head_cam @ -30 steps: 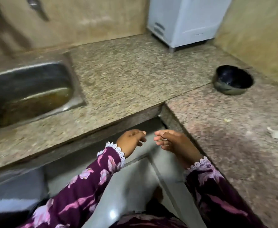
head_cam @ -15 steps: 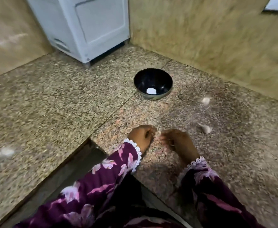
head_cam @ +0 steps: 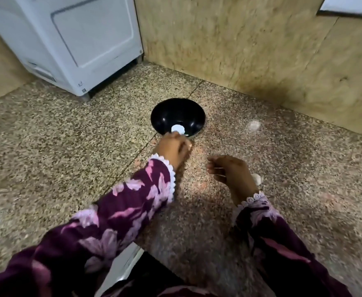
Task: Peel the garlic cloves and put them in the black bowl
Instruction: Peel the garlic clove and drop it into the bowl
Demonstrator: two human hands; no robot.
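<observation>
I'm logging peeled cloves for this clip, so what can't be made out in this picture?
- Head view: whatever the left hand holds; its curled fingers hide it.
- Near rim of the black bowl: covered by that hand.
- Pale bits on the counter, clove or skin: blurred; the right hand partly hides one.

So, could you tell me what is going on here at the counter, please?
A person in a purple floral top is working on garlic at a granite counter. The left hand reaches to the near rim of the black bowl, fingers curled; whether it holds a clove is unclear. One pale piece already lies in the bowl. The right hand hangs loosely curled over the counter, with small white bits nearby.
</observation>
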